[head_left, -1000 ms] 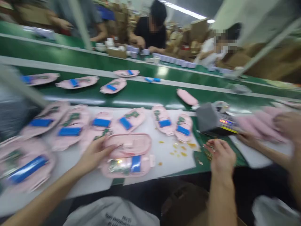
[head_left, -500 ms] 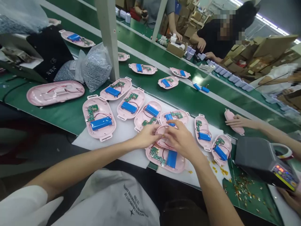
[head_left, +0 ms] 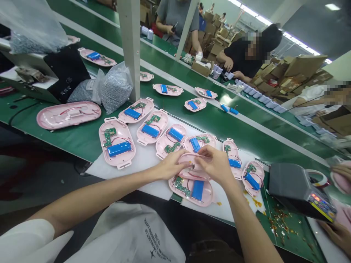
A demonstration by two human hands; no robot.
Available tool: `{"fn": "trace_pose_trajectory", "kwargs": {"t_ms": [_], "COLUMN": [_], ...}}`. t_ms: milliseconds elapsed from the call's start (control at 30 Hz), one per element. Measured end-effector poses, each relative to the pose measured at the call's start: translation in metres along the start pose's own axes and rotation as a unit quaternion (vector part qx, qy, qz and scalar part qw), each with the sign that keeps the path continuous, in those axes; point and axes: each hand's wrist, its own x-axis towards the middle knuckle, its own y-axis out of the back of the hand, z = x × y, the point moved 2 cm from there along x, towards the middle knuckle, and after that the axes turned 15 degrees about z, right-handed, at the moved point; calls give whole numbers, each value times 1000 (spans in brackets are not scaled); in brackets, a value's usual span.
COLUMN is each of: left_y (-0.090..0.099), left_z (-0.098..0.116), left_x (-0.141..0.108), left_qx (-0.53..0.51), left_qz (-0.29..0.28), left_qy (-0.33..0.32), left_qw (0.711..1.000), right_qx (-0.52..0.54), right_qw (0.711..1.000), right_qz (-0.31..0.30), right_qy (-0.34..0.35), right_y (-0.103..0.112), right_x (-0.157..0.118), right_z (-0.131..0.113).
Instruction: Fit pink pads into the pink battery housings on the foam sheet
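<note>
Between my left hand (head_left: 172, 166) and my right hand (head_left: 215, 162), a pink plastic shell cover (head_left: 199, 174) is gripped by its two ends, thumbs over the near side. It is held tilted above an open pink shell half (head_left: 210, 195). That lower half contains a blue battery pack (head_left: 197, 190) and a green circuit board (head_left: 181, 187); the cover hides its far part. Close behind my fingers lies another open pink shell (head_left: 210, 143) with a battery and board. Both hands are closed on the cover's rim.
Several open pink shells, such as this one (head_left: 120, 128), lie on white sheets. A loose pink cover (head_left: 68, 116) and bags of small metal parts (head_left: 116, 87) are at left, by a post (head_left: 128, 47). A grey machine (head_left: 287, 186) stands right, beside a co-worker's hand (head_left: 341, 170).
The cover in my hands has turned, with more of its face now showing. The co-worker's hand at right has brought a pink shell from the belt to the right edge. The view shifts slightly.
</note>
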Motion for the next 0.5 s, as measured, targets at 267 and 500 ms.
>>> {"fn": "trace_pose_trajectory", "kwargs": {"t_ms": [267,500], "left_y": [25,4], "left_z": [36,85], "left_x": [-21,122], "left_qx": [197,388], "left_qz": [-309,-190], "left_qy": [-239,-213], "left_qw": [899,876], "right_qx": [-118,-113], "right_qw": [953,989], "right_qz": [82,-46], "right_qy": [267,82], "right_y": [1,-13], "right_x": [-116,-118], "right_z": [-14,18]}}
